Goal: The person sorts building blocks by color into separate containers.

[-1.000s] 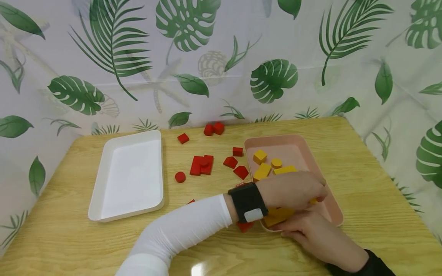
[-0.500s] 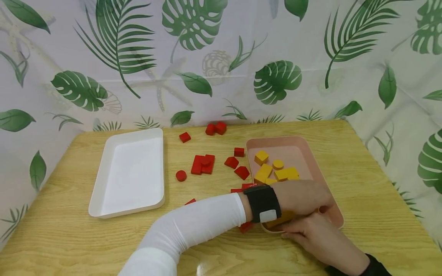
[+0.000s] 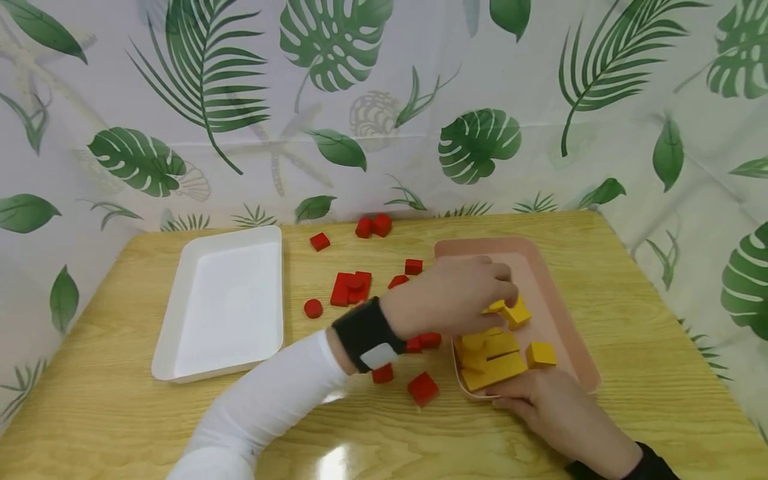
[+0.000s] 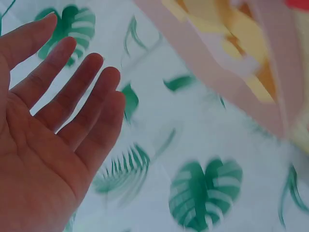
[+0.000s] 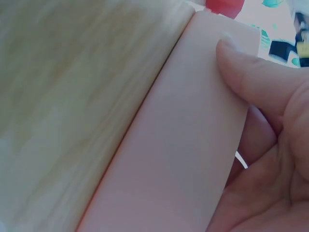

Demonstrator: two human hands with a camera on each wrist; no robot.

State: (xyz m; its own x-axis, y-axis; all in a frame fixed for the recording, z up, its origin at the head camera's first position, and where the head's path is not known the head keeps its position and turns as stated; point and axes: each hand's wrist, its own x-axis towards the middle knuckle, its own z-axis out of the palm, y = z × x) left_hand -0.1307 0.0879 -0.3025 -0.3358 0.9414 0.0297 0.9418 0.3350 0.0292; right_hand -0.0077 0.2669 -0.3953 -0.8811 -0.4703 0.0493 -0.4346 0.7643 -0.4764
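Note:
My left hand (image 3: pixel 447 293) is over the left side of the pink tray (image 3: pixel 573 333), above its yellow blocks (image 3: pixel 495 370). In the left wrist view the left hand (image 4: pixel 53 130) has its fingers loosely spread and the palm bare. Beside its fingertips lies a yellow block (image 3: pixel 517 313); another yellow cube (image 3: pixel 541 355) sits nearer me. At the tray's near edge, my right hand (image 3: pixel 555 407) grips the wall. The right wrist view shows that thumb (image 5: pixel 251 72) on the outer face of the wall. My left hand hides some blocks.
A white tray (image 3: pixel 237 307) stands on the left of the wooden table (image 3: pixel 90 400). Several red blocks (image 3: pixel 423 389) lie scattered between the two trays, some close against the pink one. A leaf-printed cloth (image 3: pixel 384 160) hangs behind the table.
My left hand has moved left and away from me, from the tray's near right part, uncovering yellow blocks near the front. My right hand stays at the near wall.

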